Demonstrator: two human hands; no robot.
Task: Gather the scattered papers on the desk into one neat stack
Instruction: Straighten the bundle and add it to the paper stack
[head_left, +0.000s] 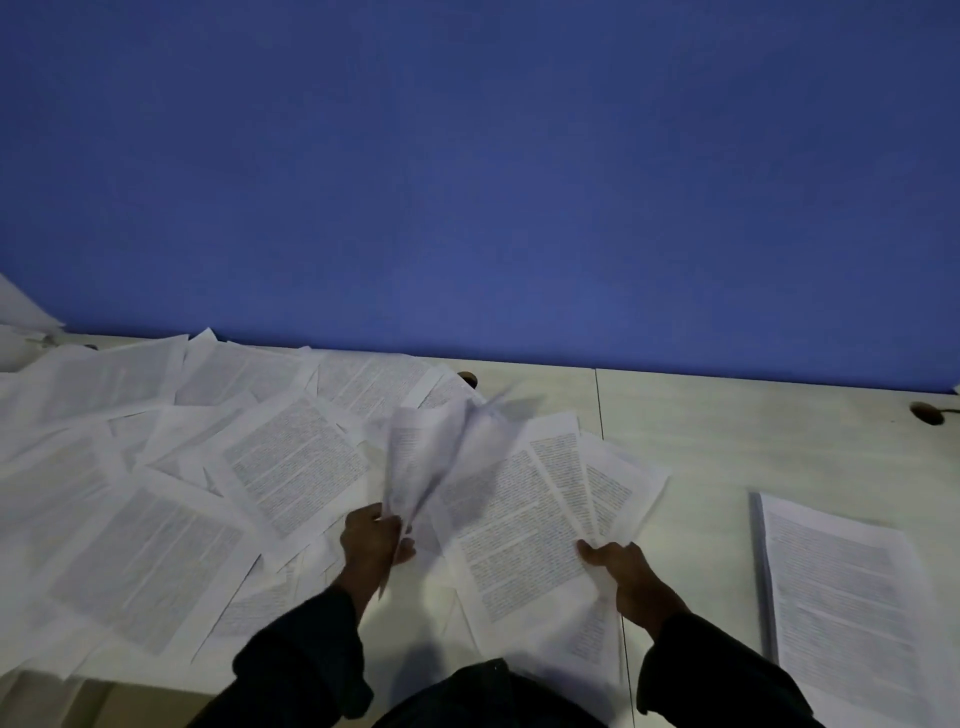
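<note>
1. Scattered papers overlap across the desk in the frame's left and centre.
2. A stack of papers lies at lower right, apart from them.
3. A partition wall stands behind the desk, filling the upper frame.

lifted sheet blurred, stack cropped

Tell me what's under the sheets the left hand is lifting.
The left hand holds blurred lifted sheets above more overlapping printed pages, which lie on the pale desk. Whatever lies directly beneath the raised sheets is covered.
</note>
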